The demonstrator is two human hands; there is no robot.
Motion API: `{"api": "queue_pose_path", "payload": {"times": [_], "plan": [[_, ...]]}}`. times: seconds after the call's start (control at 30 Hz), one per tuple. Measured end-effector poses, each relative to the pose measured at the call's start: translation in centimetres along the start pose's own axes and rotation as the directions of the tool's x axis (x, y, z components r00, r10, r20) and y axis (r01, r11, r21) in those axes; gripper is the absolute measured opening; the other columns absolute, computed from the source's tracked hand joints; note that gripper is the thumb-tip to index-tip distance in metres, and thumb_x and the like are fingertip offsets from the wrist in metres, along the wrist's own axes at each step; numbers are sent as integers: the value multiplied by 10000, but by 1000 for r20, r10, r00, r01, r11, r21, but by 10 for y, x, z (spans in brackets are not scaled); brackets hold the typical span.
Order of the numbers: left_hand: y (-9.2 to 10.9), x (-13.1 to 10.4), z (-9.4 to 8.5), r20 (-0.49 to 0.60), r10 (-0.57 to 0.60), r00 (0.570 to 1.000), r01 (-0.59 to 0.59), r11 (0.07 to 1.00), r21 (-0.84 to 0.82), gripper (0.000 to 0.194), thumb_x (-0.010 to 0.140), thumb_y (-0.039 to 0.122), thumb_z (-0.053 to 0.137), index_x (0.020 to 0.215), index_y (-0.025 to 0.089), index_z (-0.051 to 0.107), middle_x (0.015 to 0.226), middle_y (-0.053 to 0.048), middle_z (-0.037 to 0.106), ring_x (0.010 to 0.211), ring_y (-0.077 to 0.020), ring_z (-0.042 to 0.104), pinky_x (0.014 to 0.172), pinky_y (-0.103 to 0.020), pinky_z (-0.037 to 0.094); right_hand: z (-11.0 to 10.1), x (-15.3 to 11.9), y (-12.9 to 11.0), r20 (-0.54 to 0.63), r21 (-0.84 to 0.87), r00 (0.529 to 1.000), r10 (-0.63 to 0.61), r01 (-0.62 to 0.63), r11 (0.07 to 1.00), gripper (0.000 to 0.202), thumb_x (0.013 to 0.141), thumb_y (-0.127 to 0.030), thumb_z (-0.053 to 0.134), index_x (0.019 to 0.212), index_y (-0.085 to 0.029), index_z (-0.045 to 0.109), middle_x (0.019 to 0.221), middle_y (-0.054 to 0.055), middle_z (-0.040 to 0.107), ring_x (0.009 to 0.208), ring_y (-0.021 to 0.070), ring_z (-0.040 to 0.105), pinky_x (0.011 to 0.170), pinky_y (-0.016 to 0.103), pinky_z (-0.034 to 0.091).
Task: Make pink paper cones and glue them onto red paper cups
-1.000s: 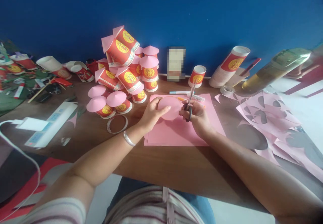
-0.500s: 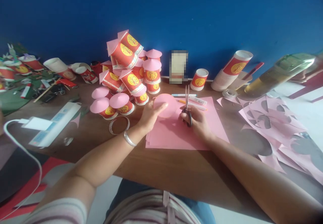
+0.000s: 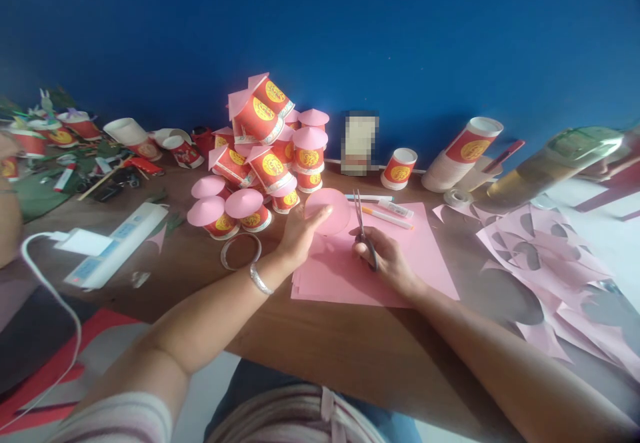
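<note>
My left hand [image 3: 300, 233] pinches a pink paper circle [image 3: 333, 213] by its left edge, with the thumb lying on top. In my right hand [image 3: 385, 256] is a pair of scissors [image 3: 359, 213] with dark handles, its blades upright and nearly together just right of the circle. Both hands are above a stack of pink paper sheets [image 3: 370, 283] on the desk. Left of them stands a pile of red paper cups [image 3: 270, 166] topped with pink paper cones [image 3: 244, 202].
Pens [image 3: 385, 218] lie on the sheets. Cut pink scraps [image 3: 550, 256] spread at the right, near a tape roll [image 3: 457, 198], stacked cups [image 3: 460, 156] and a bottle [image 3: 545, 163]. A power strip [image 3: 120, 243] and a bangle [image 3: 233, 256] are on the left.
The scissors' blades have tilted left toward the circle and come closer together. My left hand keeps its hold on the circle. The whole view has shifted slightly.
</note>
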State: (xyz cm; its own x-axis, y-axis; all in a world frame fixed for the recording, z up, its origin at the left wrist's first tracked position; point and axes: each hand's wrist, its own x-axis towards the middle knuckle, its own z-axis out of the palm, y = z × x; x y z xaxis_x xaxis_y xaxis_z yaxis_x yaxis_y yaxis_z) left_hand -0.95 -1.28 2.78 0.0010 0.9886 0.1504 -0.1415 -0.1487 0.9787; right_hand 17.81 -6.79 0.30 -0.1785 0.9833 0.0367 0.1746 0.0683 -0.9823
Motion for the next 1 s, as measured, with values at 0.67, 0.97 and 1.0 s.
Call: {"api": "queue_pose_path", "payload": {"times": [0.67,0.97,1.0], "plan": [[-17,8,-10,105,-76,992,75,997,13,354,832,432,747,654,175,580,586,20,517,550,-109,462,522,-251,380,-2,1,-3,62,-47,995,84,-81,996,525,830,-660,657,1025,-173,666,655,0,609,585,139,517,547,279,442],[-15,15,-12,89,-122,988,119,992,39,339,792,465,775,704,156,664,648,-9,612,591,-122,546,549,-246,459,-3,0,-4,53,-101,996,74,-68,993,463,846,-612,676,1030,-187,686,693,26,652,634,176,586,587,303,500],[-14,15,-12,95,-130,987,128,991,26,332,792,458,774,710,156,664,658,-9,616,599,-122,556,555,-244,472,-3,0,-4,51,-104,996,76,-70,992,452,846,-601,681,1030,-189,689,707,31,663,644,182,596,596,306,508]]}}
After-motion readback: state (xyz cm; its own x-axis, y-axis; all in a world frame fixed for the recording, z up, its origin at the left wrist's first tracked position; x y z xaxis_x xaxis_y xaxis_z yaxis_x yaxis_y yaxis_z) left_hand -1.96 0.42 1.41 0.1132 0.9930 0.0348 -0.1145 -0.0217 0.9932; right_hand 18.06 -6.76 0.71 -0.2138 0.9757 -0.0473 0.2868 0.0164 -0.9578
